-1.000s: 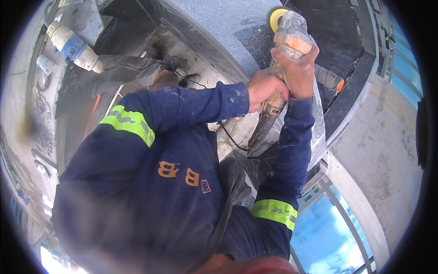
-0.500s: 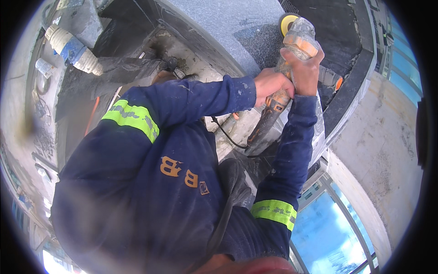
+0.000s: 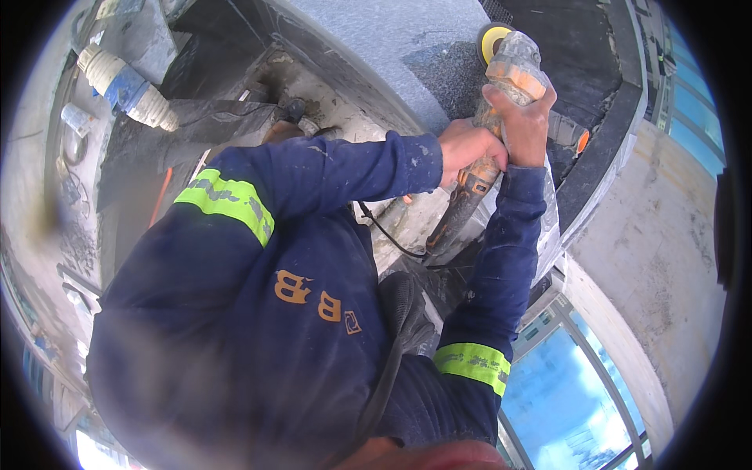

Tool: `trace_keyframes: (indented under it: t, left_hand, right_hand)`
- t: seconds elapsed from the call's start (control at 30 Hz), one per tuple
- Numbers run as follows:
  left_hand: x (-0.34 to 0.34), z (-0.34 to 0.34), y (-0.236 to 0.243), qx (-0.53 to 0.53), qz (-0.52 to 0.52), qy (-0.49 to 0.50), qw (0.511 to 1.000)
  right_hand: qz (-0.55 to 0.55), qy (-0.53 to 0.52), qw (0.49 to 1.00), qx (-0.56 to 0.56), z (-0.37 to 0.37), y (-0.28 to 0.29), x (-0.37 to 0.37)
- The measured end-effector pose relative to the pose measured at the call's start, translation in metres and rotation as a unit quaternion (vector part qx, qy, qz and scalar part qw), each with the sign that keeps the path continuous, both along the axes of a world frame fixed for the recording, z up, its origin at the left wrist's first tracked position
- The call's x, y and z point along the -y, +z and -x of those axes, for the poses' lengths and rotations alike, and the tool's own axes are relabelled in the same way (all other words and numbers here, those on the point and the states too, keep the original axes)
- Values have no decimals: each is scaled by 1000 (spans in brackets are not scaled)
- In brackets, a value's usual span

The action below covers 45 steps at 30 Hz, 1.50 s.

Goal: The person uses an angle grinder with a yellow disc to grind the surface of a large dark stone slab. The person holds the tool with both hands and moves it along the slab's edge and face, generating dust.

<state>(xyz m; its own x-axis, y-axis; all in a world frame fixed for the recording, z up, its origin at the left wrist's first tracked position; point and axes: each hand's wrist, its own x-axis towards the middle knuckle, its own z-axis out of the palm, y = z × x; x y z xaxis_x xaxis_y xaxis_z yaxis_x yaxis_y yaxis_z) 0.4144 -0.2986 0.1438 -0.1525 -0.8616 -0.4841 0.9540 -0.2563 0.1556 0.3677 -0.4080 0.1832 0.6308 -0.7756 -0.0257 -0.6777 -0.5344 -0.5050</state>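
Note:
An orange and black angle grinder, coated in pale dust, slants up and away in front of me. My right hand is wrapped round its body close behind the head. Just below, my left hand is closed round the grinder's middle. A yellow-faced disc with a dark rim sits at the far end, beside the edge of a speckled grey stone slab; whether it touches the stone I cannot tell. From the near end of the grinder runs a black cord.
At the far left lies a large white and blue plug connector, with a small whitish container near it. A dark orange-ended cylinder rests right of my hands, inside a dark ledge. Glass panes show below right.
Both hands keep their hold on the grinder. It and my forearms have shifted only very slightly.

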Motion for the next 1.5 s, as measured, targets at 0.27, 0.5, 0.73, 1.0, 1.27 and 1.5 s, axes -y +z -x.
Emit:
trace_keyframes:
  t: [0.27,0.5,0.73,1.0,1.27,1.5]
  left_hand:
    - [-40,10,-1,14,2,81,997]
    - [-23,-4,2,-7,-13,14,1000]
    - [-35,5,-2,15,-1,83,996]
    - [-15,-7,-2,-20,3,2,1000]
    - [-21,-6,-1,8,-7,77,997]
    - [-18,-8,3,6,-11,61,998]
  right_hand:
    - [-70,31,996,42,-7,3,-44]
    - [-30,-2,1000,6,-14,7,-28]
    - [-65,5,998,27,-10,3,-40]
    - [-32,-31,999,27,-15,4,-17]
    - [-28,43,999,6,-18,-1,-23]
    - [-60,7,998,-14,-18,1,-18]
